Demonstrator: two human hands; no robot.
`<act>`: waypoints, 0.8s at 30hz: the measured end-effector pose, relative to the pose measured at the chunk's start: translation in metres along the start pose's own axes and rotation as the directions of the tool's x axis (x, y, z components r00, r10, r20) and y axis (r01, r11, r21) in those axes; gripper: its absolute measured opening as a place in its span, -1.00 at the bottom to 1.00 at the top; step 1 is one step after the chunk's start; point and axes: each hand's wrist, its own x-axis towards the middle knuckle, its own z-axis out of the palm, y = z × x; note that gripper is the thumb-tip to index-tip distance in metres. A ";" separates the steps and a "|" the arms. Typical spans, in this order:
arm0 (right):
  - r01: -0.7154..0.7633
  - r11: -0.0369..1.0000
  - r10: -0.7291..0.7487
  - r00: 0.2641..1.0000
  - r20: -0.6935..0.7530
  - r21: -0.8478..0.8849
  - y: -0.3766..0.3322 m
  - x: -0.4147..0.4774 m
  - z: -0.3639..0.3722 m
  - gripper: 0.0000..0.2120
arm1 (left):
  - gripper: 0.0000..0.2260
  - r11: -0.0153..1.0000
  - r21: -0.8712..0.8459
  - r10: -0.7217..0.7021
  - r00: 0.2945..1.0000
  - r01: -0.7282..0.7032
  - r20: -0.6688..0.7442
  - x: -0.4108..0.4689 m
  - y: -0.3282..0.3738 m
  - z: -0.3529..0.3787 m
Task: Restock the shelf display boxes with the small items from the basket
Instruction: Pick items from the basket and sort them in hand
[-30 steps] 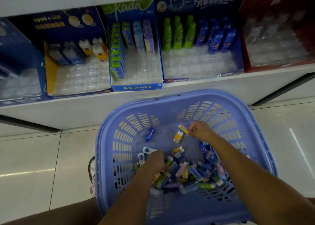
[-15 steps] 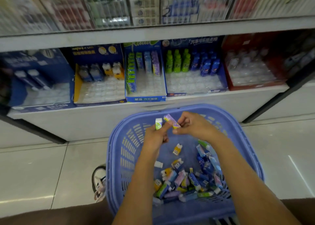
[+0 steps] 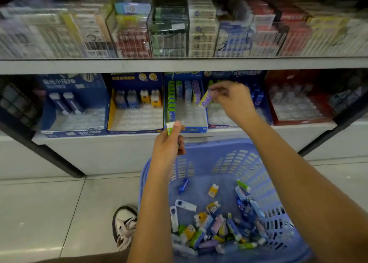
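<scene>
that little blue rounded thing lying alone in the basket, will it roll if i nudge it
Likely yes: the blue item looks rounded and lies on its side on a bare patch of the basket floor, so a nudge could roll it. It looks small, so probably light. Its glossy shell may be slippery.

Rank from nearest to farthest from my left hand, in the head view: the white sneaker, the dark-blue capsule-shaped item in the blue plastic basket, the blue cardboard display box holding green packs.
1. Blue cardboard display box: on the shelf, just beyond the left hand.
2. Dark-blue capsule-shaped item: below, in the basket.
3. White sneaker: lower left, on the floor.
</scene>
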 end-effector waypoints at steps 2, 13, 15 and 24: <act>0.044 0.993 -0.040 0.999 0.034 -0.113 0.001 0.016 0.005 -0.83 | -0.66 0.976 -0.184 -0.119 0.993 0.120 0.020 0.003 0.006 -0.002; 0.145 0.894 -0.020 0.958 0.287 -0.424 0.012 0.050 0.024 -0.78 | -0.63 0.930 -0.322 -0.191 0.981 0.176 -0.015 0.011 0.013 -0.001; 0.146 0.889 -0.012 0.955 0.297 -0.434 0.011 0.053 0.025 -0.78 | -0.59 0.971 -0.186 -0.163 0.984 0.148 -0.068 0.012 0.011 -0.003; -0.051 0.962 0.113 0.969 0.221 -0.267 -0.004 0.034 0.030 -0.83 | -0.89 0.949 -0.312 -0.069 0.997 0.051 -0.046 0.006 0.010 -0.005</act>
